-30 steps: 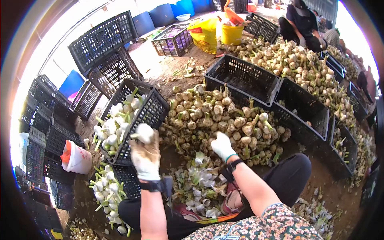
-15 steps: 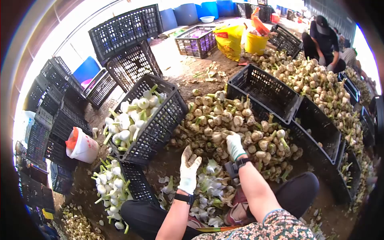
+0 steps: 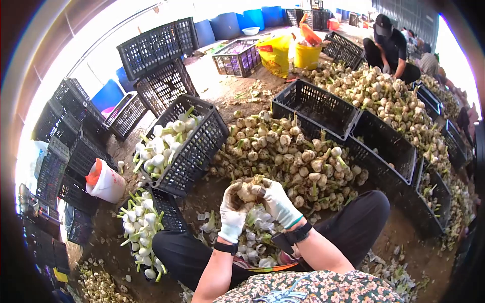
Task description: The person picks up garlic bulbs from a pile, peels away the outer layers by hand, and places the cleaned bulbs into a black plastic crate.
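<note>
In front of my lap, both gloved hands hold one brownish, unpeeled garlic bulb (image 3: 247,192). My left hand (image 3: 233,211) is wrapped round its left side, the fingertips stained dark. From the other side my right hand (image 3: 278,203) grips it, with fingers and thumb closed against the skin. Just beyond lies a heap of dirty garlic bulbs (image 3: 275,146) with short stems. Below my hands, loose white garlic skins (image 3: 258,230) litter the ground between my legs.
At left, a tilted black crate (image 3: 199,146) holds clean white garlic; more white bulbs (image 3: 141,227) lie below it. Black crates (image 3: 316,108) line the right, beside a larger garlic pile (image 3: 369,91). A white bucket (image 3: 106,184) stands left. A co-worker (image 3: 389,48) sits at the back right.
My right hand has come back from the heap with a garlic bulb. My left hand, open before, has closed on the bulb too. The view has shifted slightly.
</note>
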A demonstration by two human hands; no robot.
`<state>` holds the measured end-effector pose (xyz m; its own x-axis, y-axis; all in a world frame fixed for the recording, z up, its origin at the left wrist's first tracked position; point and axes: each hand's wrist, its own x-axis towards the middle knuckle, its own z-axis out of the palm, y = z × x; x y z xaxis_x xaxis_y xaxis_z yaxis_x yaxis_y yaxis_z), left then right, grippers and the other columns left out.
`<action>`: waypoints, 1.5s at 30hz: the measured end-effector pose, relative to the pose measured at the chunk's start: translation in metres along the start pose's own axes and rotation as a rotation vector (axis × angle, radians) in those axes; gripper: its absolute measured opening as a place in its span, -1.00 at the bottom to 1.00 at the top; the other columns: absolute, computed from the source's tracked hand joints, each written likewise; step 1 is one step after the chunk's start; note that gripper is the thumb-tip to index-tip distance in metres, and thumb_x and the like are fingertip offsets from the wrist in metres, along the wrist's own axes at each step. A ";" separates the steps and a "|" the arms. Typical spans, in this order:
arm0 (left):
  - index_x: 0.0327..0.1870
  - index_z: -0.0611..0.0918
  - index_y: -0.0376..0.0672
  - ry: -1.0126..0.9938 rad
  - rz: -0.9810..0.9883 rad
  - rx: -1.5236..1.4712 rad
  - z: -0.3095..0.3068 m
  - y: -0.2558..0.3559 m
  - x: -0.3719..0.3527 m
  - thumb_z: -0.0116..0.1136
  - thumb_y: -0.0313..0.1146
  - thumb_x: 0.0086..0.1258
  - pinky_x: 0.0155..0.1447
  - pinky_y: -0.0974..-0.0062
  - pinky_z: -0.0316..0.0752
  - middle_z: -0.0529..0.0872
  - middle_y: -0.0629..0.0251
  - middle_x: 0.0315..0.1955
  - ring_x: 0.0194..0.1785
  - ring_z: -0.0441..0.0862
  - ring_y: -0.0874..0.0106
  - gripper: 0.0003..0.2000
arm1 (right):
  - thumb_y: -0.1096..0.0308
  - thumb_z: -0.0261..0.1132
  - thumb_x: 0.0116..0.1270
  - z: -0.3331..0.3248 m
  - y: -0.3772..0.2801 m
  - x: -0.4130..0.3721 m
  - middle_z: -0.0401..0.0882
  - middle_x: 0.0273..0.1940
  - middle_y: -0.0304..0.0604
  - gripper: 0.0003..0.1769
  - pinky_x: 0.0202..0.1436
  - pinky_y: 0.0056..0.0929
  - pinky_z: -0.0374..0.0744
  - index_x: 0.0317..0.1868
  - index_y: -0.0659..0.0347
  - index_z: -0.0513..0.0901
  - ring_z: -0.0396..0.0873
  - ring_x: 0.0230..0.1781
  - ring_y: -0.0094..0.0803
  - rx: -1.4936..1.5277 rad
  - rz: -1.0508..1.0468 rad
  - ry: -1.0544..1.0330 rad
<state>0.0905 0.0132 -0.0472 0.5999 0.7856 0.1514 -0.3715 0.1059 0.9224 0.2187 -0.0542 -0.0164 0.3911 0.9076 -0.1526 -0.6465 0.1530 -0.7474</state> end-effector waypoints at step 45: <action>0.51 0.21 -0.17 -0.072 -0.105 0.158 -0.018 0.048 -0.040 0.41 -0.65 0.16 0.19 0.51 0.51 0.47 0.37 0.11 0.08 0.53 0.50 -0.14 | 0.21 0.39 0.19 0.011 -0.017 -0.033 0.67 -0.13 0.03 -0.61 0.05 -0.23 0.60 -0.03 0.25 0.72 0.65 -0.07 -0.04 -1.117 -0.381 -0.192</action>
<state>0.0362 -0.0018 -0.0158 0.6806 0.7291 0.0715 -0.1920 0.0834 0.9778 0.2098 -0.0823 0.0082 0.2684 0.9358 0.2286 0.4533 0.0867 -0.8871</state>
